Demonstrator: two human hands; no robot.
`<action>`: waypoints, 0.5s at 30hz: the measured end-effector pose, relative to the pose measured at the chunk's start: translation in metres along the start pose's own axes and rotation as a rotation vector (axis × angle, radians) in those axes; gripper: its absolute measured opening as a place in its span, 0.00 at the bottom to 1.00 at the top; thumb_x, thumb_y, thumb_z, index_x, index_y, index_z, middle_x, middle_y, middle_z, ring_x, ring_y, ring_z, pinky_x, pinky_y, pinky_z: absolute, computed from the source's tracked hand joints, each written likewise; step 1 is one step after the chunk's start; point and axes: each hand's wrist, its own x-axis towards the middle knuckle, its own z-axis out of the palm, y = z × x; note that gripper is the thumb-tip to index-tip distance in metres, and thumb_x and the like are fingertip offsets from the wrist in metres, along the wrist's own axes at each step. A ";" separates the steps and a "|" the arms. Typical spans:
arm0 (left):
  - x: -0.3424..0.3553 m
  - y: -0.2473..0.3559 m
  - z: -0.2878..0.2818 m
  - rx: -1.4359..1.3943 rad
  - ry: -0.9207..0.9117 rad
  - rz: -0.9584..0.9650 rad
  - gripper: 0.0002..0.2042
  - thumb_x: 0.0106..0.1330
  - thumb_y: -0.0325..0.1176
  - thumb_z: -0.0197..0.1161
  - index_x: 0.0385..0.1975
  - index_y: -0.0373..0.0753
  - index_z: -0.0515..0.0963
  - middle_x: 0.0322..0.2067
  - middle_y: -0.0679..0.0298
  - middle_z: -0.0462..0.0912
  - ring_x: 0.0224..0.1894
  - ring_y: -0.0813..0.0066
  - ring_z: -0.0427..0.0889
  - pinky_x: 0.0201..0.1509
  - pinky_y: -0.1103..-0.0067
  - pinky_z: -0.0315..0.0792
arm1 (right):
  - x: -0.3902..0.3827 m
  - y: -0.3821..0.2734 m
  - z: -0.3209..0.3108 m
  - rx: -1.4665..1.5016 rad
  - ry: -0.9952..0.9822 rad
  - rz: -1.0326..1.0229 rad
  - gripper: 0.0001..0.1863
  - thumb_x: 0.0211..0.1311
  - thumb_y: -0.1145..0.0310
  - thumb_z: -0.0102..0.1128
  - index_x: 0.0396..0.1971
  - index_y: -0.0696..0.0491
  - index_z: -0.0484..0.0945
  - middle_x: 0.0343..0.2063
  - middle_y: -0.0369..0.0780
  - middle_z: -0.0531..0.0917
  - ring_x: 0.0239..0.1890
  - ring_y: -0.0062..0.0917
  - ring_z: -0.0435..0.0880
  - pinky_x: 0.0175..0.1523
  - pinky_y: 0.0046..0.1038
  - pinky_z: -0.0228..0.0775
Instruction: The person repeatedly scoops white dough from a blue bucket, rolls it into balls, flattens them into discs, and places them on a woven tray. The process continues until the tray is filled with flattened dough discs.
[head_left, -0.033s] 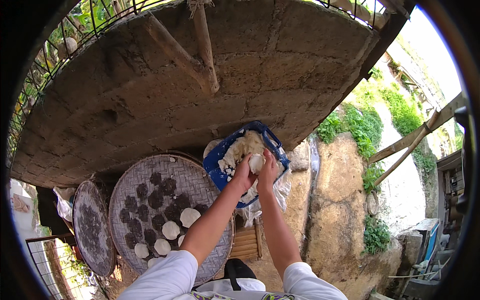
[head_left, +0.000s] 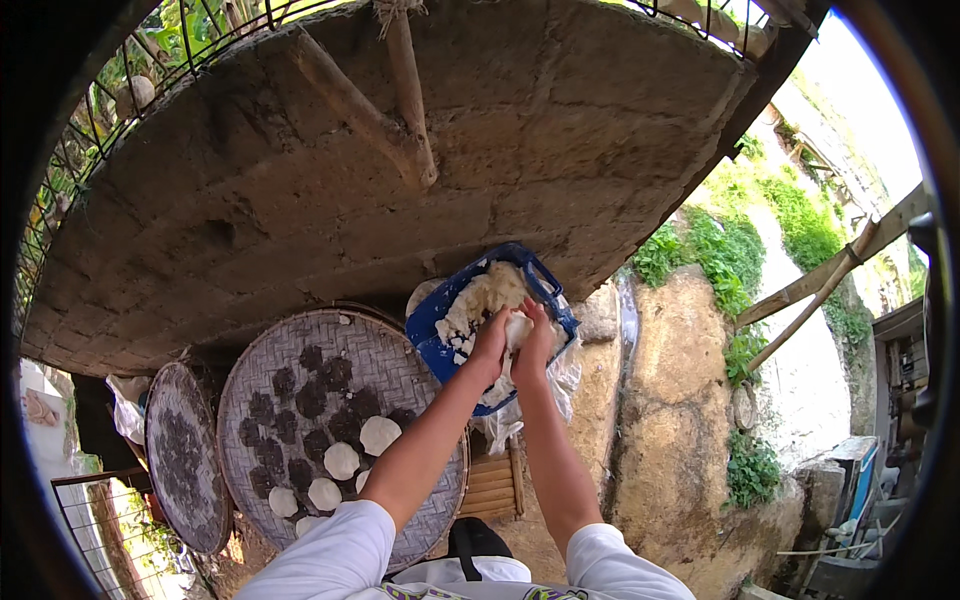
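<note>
Both grips, the left hand (head_left: 490, 340) and the right hand (head_left: 535, 338), are closed on one white lump (head_left: 517, 330). They press it from the two sides, with the thumbs close together. The fingers hide much of it, so I cannot tell its whole shape.

The lump is up over a blue tub (head_left: 426, 328). Inside the tub is a big heap of soft, crumbly white stuff (head_left: 488, 290). Some little bits lie loose near the tub's left side. A clear plastic bag (head_left: 562, 392) pokes out beside and under the tub.

Next to the tub, on the left, is a big round woven tray (head_left: 382, 350). Some white rounds (head_left: 380, 435) lie on it, about six that I can see. The left arm and sleeve cover part of the tray, so there may be more. The tray also has lots of dark round marks (head_left: 312, 400). A smaller woven tray (head_left: 176, 386) leans farther left, and it has dark marks too.

I think the job is only partly done. A few rounds are made, this lump is not down yet, and plenty of white stuff is left.
</note>
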 end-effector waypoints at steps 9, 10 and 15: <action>0.010 0.011 -0.017 -0.459 -0.267 -0.204 0.23 0.79 0.57 0.47 0.48 0.42 0.78 0.42 0.61 0.85 0.45 0.66 0.85 0.54 0.69 0.78 | -0.027 -0.014 0.004 -0.575 -0.104 -0.298 0.25 0.76 0.53 0.56 0.60 0.58 0.78 0.59 0.44 0.80 0.60 0.28 0.78 0.65 0.30 0.67; 0.016 0.008 -0.018 -0.368 -0.274 -0.157 0.22 0.79 0.57 0.46 0.46 0.46 0.79 0.36 0.65 0.86 0.40 0.68 0.86 0.50 0.68 0.80 | -0.024 -0.017 0.003 -0.635 -0.069 -0.459 0.25 0.76 0.53 0.57 0.59 0.58 0.79 0.59 0.44 0.80 0.61 0.27 0.77 0.65 0.30 0.66; 0.016 0.005 -0.013 -0.417 -0.888 -0.059 0.25 0.78 0.58 0.46 0.54 0.44 0.77 0.48 0.64 0.84 0.46 0.71 0.83 0.51 0.75 0.76 | -0.013 -0.010 0.000 -0.436 -0.164 -0.279 0.17 0.67 0.64 0.70 0.51 0.55 0.81 0.37 0.34 0.85 0.32 0.15 0.83 0.38 0.18 0.74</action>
